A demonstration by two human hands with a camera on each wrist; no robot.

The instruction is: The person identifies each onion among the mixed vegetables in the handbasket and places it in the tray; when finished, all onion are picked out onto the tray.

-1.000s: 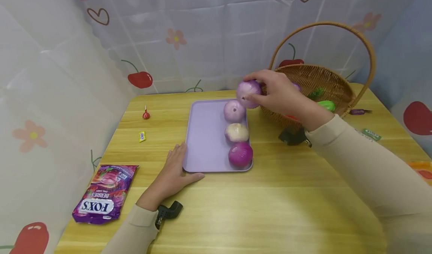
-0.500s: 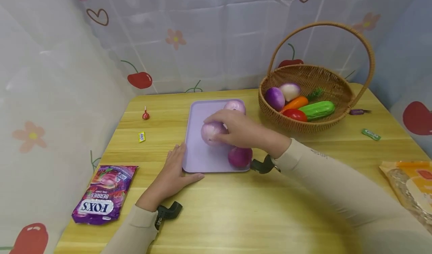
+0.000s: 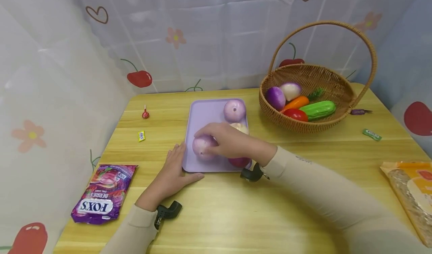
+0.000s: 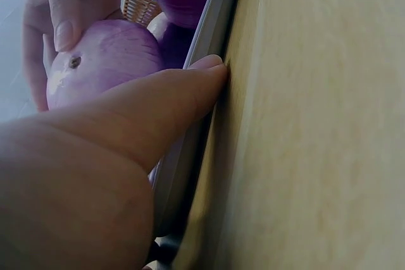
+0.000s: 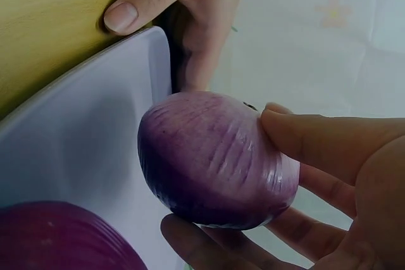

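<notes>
My right hand [image 3: 227, 138] grips a pale purple onion [image 3: 202, 146] low over the near left part of the lilac tray [image 3: 204, 113]. In the right wrist view, thumb and fingers curl round this onion [image 5: 212, 159], whose lower side is darker. At the tray's near left corner rests my left hand [image 3: 173, 175], fingers straight along the side and thumb at the front edge. Down the tray's right side stand another pale purple onion [image 3: 234, 110], a cream-topped one [image 3: 241, 127] partly behind the right hand, and a magenta onion [image 3: 239, 162], also partly covered.
A wicker basket [image 3: 303, 126] with a tall handle stands back right, holding toy vegetables, among them a carrot [image 3: 297, 102] and a tomato [image 3: 295, 114]. Left lie a purple candy bag [image 3: 104, 194], a yellow sweet [image 3: 141, 135] and a lollipop [image 3: 145, 114]. An orange-topped packet [image 3: 410, 194] lies right.
The right hand has carried the pale onion from beside the basket leftward and nearer, down over the tray's near left part. The left hand has stayed at the tray corner.
</notes>
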